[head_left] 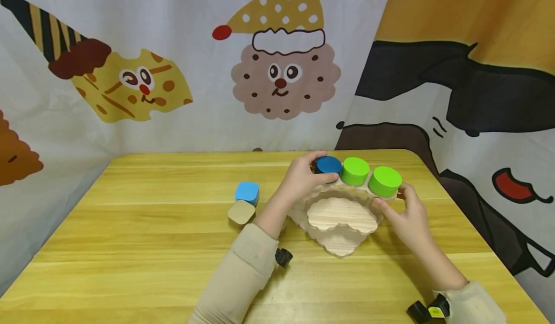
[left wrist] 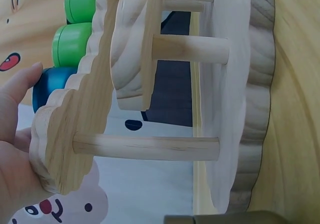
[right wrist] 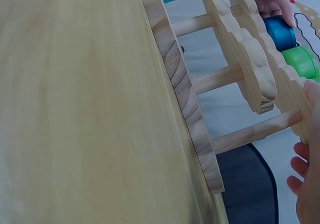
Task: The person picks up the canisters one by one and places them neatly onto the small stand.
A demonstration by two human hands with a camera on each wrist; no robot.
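A tiered wooden stand with scalloped edges and round posts stands on the right half of the table. Along its top tier sit a blue round tin, a green round tin and a second green tin at the right end. My left hand holds the blue tin between thumb and fingers, at the tier's left end. With my right hand I grip the tier's right end, thumb in front, beside the second green tin. The left wrist view shows the posts joining tier and base.
Left of the stand, a light blue rounded-square tin and a beige one lie close together on the wooden table. A curtain printed with cartoon figures hangs behind the table's back edge.
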